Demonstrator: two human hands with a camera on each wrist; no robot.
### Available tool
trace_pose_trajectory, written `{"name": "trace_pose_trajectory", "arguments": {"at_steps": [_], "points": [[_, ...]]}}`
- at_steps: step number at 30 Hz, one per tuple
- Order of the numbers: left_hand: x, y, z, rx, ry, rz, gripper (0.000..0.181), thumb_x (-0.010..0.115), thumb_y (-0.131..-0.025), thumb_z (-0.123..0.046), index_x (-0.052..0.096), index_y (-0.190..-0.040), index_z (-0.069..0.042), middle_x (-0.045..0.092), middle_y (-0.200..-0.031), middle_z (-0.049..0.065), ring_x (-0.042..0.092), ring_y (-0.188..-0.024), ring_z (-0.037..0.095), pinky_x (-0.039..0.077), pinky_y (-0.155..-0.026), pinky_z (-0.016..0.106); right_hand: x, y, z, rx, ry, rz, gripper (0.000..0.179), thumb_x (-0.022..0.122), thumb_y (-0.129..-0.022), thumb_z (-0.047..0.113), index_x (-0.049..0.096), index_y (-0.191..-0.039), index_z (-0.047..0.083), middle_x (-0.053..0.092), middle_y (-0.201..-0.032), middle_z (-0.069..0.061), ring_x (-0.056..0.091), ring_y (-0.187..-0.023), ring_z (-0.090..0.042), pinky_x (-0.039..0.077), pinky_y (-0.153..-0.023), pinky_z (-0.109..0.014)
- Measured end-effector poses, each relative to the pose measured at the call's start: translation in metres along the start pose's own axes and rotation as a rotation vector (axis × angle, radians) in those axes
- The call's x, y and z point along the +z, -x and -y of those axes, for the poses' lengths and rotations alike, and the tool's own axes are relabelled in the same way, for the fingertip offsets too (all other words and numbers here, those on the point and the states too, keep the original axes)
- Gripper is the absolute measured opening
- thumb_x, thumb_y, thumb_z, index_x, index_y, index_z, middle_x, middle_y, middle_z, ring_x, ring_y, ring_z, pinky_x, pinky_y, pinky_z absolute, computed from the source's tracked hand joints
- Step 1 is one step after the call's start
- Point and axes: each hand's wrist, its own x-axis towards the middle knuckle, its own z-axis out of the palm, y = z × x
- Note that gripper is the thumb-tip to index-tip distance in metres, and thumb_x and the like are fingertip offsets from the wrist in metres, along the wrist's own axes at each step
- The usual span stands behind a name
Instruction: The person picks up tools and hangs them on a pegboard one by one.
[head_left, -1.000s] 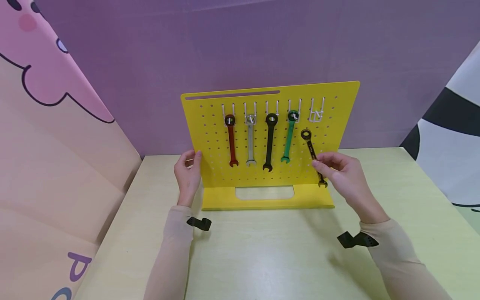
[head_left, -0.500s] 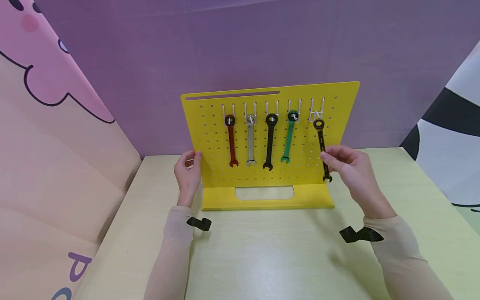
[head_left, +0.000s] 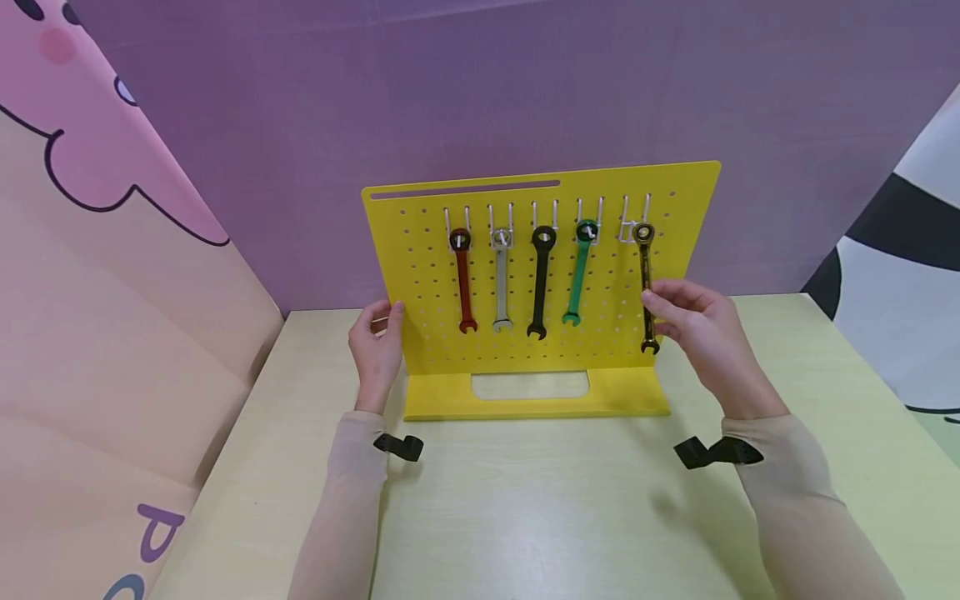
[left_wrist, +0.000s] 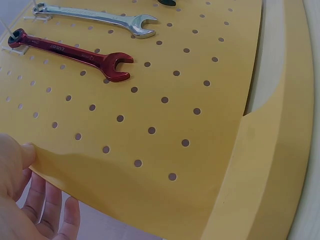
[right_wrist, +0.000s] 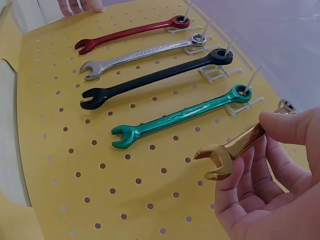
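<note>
My right hand (head_left: 697,333) pinches a gold combination wrench (head_left: 647,268) by its shank, thumb in front and fingers behind. Its ring end is up at the rightmost white hook (head_left: 628,231); whether the hook passes through the ring cannot be told. The open end (right_wrist: 216,161) points down. My left hand (head_left: 377,350) holds the left edge of the yellow pegboard (head_left: 495,354), thumb on the front face and fingers behind. Red (head_left: 463,283), silver (head_left: 502,283), black (head_left: 540,283) and green (head_left: 579,275) wrenches hang by their ring ends on hooks.
The pegboard's foot (head_left: 442,404) stands on a pale wooden table (head_left: 525,500), with a cut-out in its middle. A purple backdrop (head_left: 525,92) rises behind, and a pink printed panel (head_left: 112,333) borders the left.
My right hand has carried the gold wrench up and to the right, from below the rightmost hook to level with it, and the wrench now hangs nearly vertical. My left hand has stayed put.
</note>
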Motion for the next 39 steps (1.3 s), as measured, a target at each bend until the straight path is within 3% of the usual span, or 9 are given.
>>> {"name": "trace_pose_trajectory", "arguments": {"at_steps": [12, 21, 28, 33, 39], "points": [[0.000, 0.000, -0.001, 0.004, 0.000, 0.004, 0.031, 0.070, -0.105, -0.026, 0.074, -0.122, -0.001, 0.071, -0.120, 0.020, 0.063, -0.104, 0.031, 0.050, -0.081, 0.019, 0.001, -0.012, -0.003, 0.062, -0.059, 0.054, 0.007, 0.069, -0.105, 0.016, 0.073, -0.110, 0.018, 0.069, -0.103, 0.012, 0.058, -0.096, -0.008, 0.055, -0.076, -0.020], [0.000, -0.001, 0.000, 0.002, -0.007, 0.006, 0.032, 0.070, -0.105, -0.028, 0.074, -0.122, -0.001, 0.072, -0.119, 0.019, 0.063, -0.103, 0.029, 0.050, -0.080, 0.018, 0.005, -0.021, -0.005, 0.107, -0.106, 0.029, 0.006, 0.072, -0.103, 0.018, 0.074, -0.108, 0.019, 0.070, -0.102, 0.012, 0.061, -0.090, -0.008, 0.055, -0.076, -0.020], [-0.001, -0.001, 0.000, 0.012, -0.007, 0.005, 0.031, 0.070, -0.105, -0.027, 0.074, -0.121, 0.000, 0.071, -0.118, 0.020, 0.064, -0.102, 0.029, 0.050, -0.079, 0.016, 0.009, -0.026, -0.012, 0.073, -0.068, -0.014, 0.014, 0.079, -0.098, 0.024, 0.073, -0.110, 0.018, 0.069, -0.105, 0.011, 0.059, -0.094, -0.009, 0.058, -0.075, -0.020], [-0.001, -0.002, 0.001, 0.021, -0.015, 0.005, 0.031, 0.070, -0.105, -0.027, 0.074, -0.122, 0.000, 0.072, -0.119, 0.020, 0.065, -0.102, 0.032, 0.050, -0.079, 0.015, 0.013, -0.031, -0.022, 0.015, 0.017, -0.093, 0.015, 0.079, -0.098, 0.027, 0.073, -0.109, 0.020, 0.068, -0.104, 0.012, 0.059, -0.094, -0.009, 0.058, -0.072, -0.018], [0.000, 0.000, 0.001, 0.022, -0.009, 0.007, 0.032, 0.070, -0.105, -0.026, 0.074, -0.122, 0.000, 0.072, -0.119, 0.020, 0.063, -0.101, 0.029, 0.050, -0.079, 0.017, 0.025, -0.039, -0.040, -0.172, 0.212, -0.316, 0.012, 0.079, -0.098, 0.024, 0.076, -0.105, 0.014, 0.071, -0.090, 0.020, 0.061, -0.082, -0.004, 0.052, -0.068, -0.013]]}}
